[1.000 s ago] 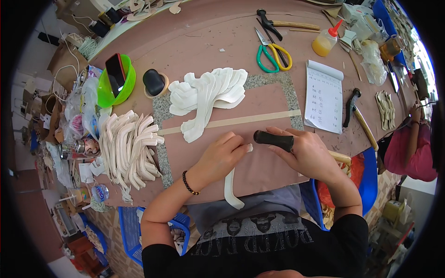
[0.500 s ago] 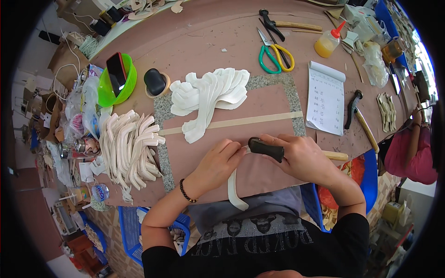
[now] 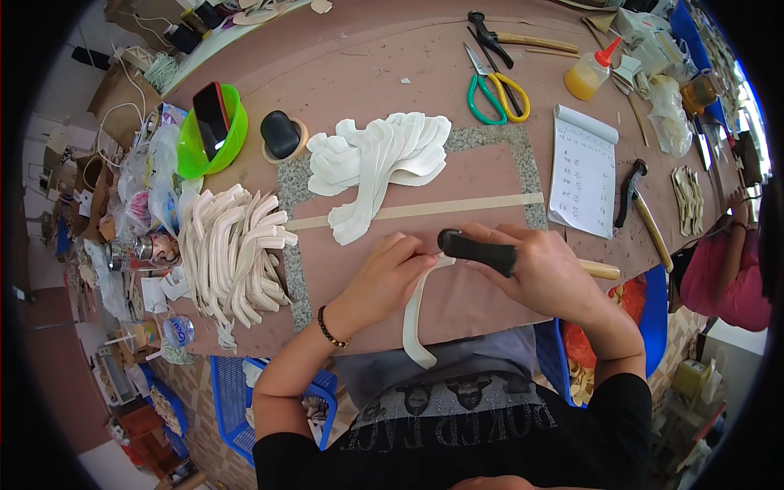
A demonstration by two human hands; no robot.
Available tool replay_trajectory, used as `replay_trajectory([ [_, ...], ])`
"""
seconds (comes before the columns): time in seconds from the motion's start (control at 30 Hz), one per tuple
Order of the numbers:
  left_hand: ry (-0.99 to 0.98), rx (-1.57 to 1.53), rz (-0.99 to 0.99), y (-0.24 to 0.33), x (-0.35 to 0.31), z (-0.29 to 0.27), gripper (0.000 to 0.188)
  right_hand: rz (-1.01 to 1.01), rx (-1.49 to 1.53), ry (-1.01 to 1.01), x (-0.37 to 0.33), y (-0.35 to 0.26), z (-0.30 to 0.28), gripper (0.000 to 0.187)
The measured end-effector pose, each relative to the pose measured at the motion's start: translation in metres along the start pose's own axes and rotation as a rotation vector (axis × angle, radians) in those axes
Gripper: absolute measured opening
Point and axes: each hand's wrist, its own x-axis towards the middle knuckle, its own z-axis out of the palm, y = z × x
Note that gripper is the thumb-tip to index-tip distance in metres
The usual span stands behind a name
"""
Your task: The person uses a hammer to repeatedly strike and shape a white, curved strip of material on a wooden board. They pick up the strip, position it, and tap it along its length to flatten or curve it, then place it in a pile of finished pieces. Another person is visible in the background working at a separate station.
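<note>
In my left hand [image 3: 388, 282], thumb and fingers are pinched together on the upper end of a white curved strip [image 3: 415, 327]. The strip's lower end hangs over the table's near edge, toward my lap. My right hand [image 3: 543, 269] is closed around a hammer, its black head [image 3: 478, 249] lying over the strip's upper end and its pale wooden handle [image 3: 600, 269] sticking out to the right. Whether the head touches the strip, I cannot tell. Beyond my hands lies a fanned stack of flat white pieces [image 3: 380, 167]. A heap of curved off-white strips [image 3: 233, 257] lies to the left.
A green bowl [image 3: 237, 139] holding a phone stands at the far left. Scissors [image 3: 498, 98], a glue bottle [image 3: 586, 73], a notepad [image 3: 581, 180] and a second hammer [image 3: 649, 220] lie right. Blue baskets [image 3: 233, 400] stand below the near edge. Another person [image 3: 723, 282] is at far right.
The hammer's head has turned and shifted slightly, uncovering more of the strip's upper end. My right hand has moved a little to the right. My left hand keeps its pinch. The whole view has shifted slightly.
</note>
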Motion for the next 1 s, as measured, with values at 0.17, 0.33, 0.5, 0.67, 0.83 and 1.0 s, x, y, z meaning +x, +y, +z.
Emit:
replay_trajectory([
  [0.17, -0.031, 0.213, 0.048, 0.009, -0.003, -0.001, 0.027, -0.047, -0.054, 0.016, 0.000, 0.001, 0.003, 0.041],
  [0.33, 0.053, 0.129, -0.074, 0.014, -0.008, 0.004, 0.023, -0.083, -0.072, -0.008, 0.003, 0.005, 0.014, 0.041],
  [0.5, 0.093, 0.259, -0.072, 0.019, -0.014, 0.011, 0.022, -0.083, -0.022, 0.036, 0.004, 0.000, 0.009, 0.041],
  [0.67, 0.126, 0.212, -0.132, 0.020, -0.015, 0.010, 0.021, -0.115, -0.075, 0.010, 0.008, 0.000, 0.015, 0.041],
  [0.83, 0.174, 0.244, -0.167, 0.021, -0.017, 0.012, 0.022, -0.136, -0.072, -0.022, 0.012, -0.001, 0.019, 0.042],
  [1.0, 0.227, 0.128, -0.179, 0.012, -0.021, 0.009, 0.022, -0.130, -0.091, -0.056, 0.014, 0.000, 0.022, 0.041],
])
